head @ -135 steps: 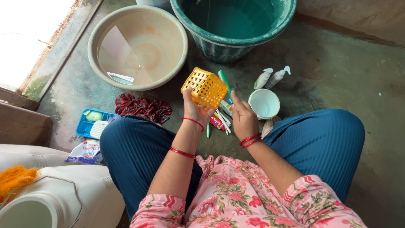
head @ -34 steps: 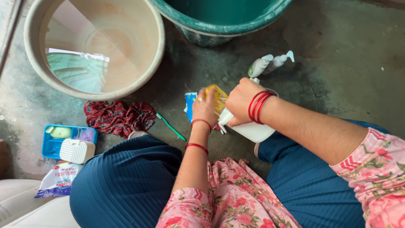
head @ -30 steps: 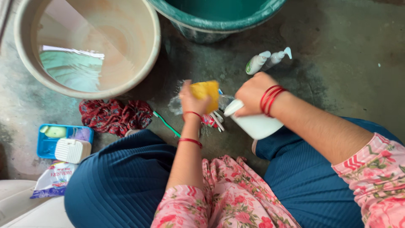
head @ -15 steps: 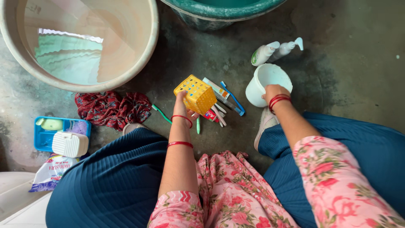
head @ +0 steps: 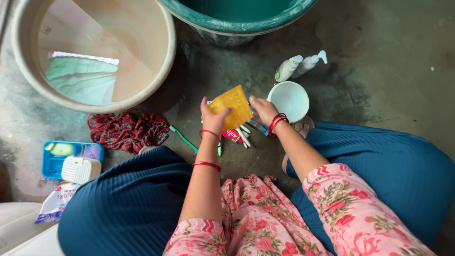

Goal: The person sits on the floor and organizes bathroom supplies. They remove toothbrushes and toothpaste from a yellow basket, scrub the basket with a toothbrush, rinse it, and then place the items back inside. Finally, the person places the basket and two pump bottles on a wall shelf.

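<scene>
A: Item held? Yellow basket [head: 232, 106], gripped by left hand [head: 213, 118] above the floor [head: 379, 85].
B: Right hand [head: 263, 109]: fingers loosely spread, nothing held, beside white mug [head: 289, 98]. Rinsing step judged; steady grip required.

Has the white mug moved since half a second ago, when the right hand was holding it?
Yes. The white mug now stands upright on the floor, still just below the two pump bottles. The right hand has let it go and moved left toward the yellow basket.
</scene>
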